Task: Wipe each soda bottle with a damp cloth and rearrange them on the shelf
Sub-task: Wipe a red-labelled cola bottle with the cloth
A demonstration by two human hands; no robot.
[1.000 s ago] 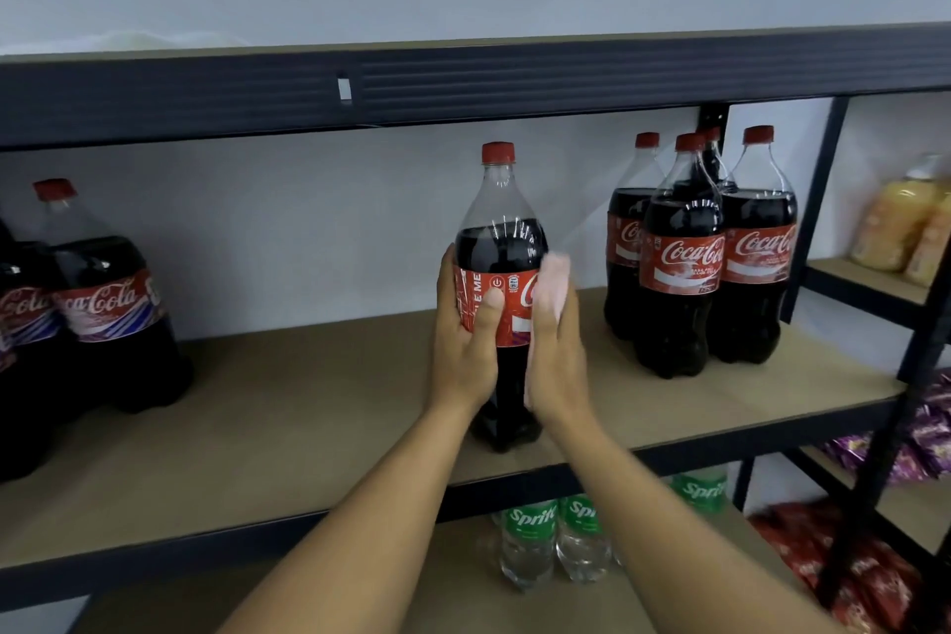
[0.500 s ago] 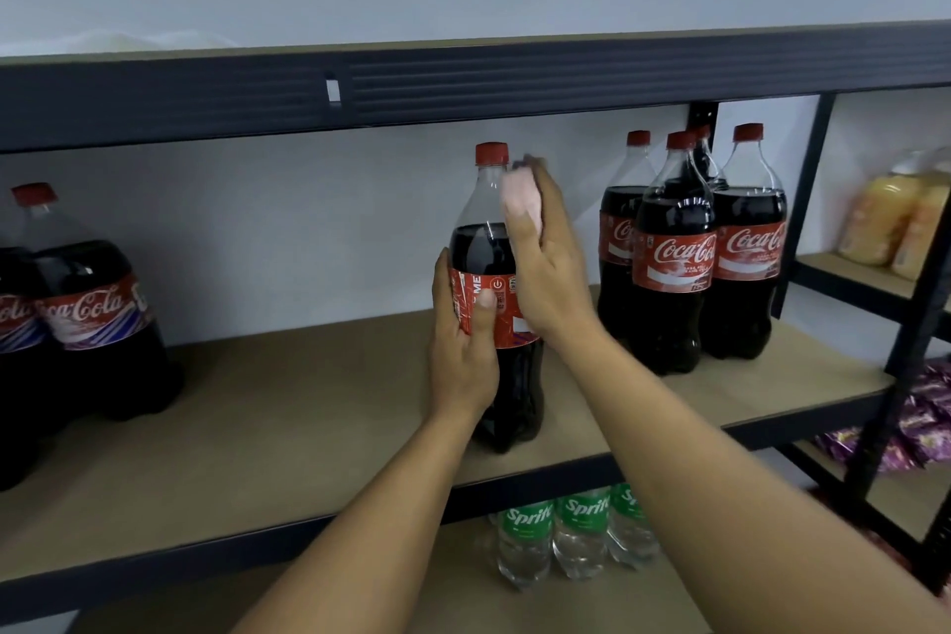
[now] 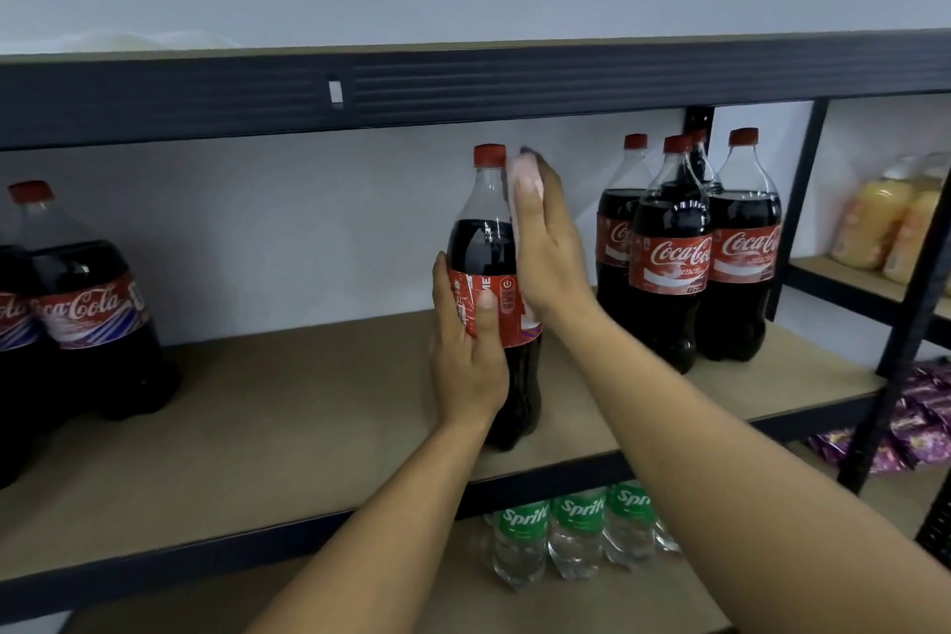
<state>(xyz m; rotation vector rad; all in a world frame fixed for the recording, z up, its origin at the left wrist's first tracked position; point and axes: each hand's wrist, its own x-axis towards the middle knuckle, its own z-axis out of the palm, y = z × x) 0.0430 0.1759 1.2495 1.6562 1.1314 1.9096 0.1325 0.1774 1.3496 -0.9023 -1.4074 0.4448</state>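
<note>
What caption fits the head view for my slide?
Left hand grips a cola bottle at its label on the shelf; right hand presses a pink cloth to its neck.

Coca-Cola bottle point(image 3: 669, 263) ×7 (left 2, middle 1, right 4) | Sprite bottle point(image 3: 576, 525) ×3 | orange drink bottle point(image 3: 869, 227) ×2 | pink cloth point(image 3: 520, 175) ×1

One bottle point(image 3: 489, 242) stands mid-shelf point(image 3: 309, 427), near the front edge. The left hand point(image 3: 468, 366) grips it from the left. The right hand point(image 3: 545, 252) presses a cloth point(image 3: 520, 175) against its right shoulder. A cluster point(image 3: 669, 263) of bottles stands to its right, and a pair point(image 3: 87, 314) stands far left. Small bottles point(image 3: 571, 530) stand on the lower shelf point(image 3: 617, 602), directly beneath. Juice bottles point(image 3: 875, 227) sit on a side shelf point(image 3: 844, 281), far right.
</note>
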